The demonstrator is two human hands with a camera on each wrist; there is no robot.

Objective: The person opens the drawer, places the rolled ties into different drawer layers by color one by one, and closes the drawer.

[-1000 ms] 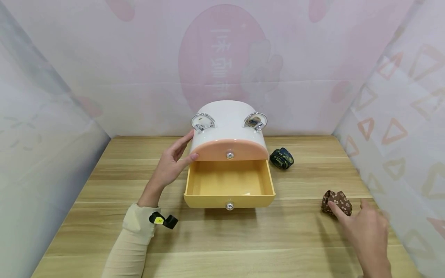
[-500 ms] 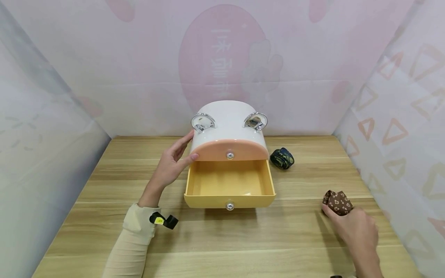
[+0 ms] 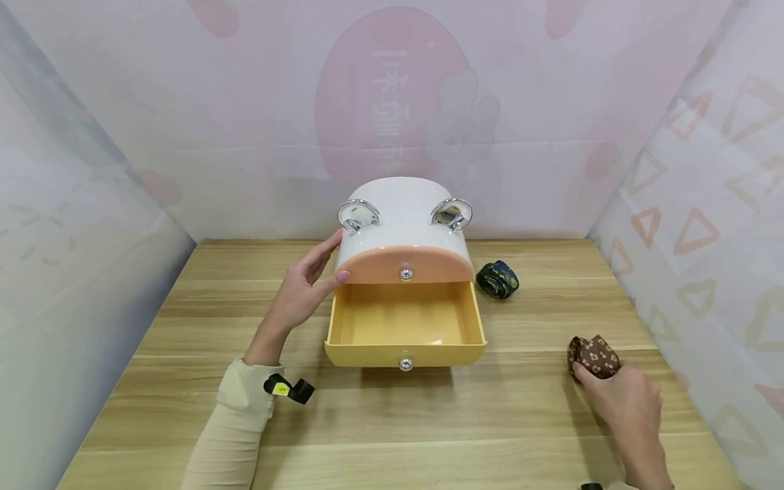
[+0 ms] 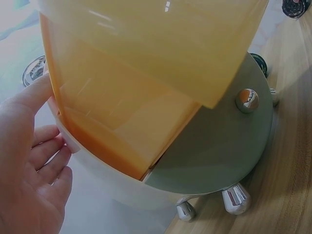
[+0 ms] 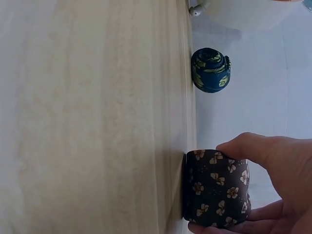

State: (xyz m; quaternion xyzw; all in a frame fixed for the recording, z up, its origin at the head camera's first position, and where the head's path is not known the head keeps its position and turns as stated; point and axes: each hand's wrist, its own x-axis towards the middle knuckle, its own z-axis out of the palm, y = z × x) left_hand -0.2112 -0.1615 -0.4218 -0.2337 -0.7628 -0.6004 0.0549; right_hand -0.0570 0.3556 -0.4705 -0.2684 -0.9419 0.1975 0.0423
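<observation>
A small white cabinet (image 3: 401, 204) stands at the back of the table, its yellow drawer (image 3: 367, 355) pulled out with a bare floor. Above that drawer, the peach top drawer (image 3: 373, 267) is closed. My left hand (image 3: 298, 289) rests on the cabinet's left side, thumb at the front edge and fingers along the side. On the right, my right hand (image 3: 627, 401) grips a brown floral rolled necktie (image 3: 597, 355), thumb on one side and fingers on the other, seen in the right wrist view too. The roll stands close against the tabletop.
A dark rolled necktie (image 3: 497, 279) with yellow-green pattern lies right of the cabinet. Two chrome ring-shaped pieces (image 3: 451, 215) stick up from the cabinet's top. Printed cloth walls (image 3: 245, 136) enclose the wooden table (image 3: 490, 422) at the back and sides.
My right hand has moved slightly left and closed around the brown necktie, which has tilted a little. The left hand, cabinet and drawer have stayed put.
</observation>
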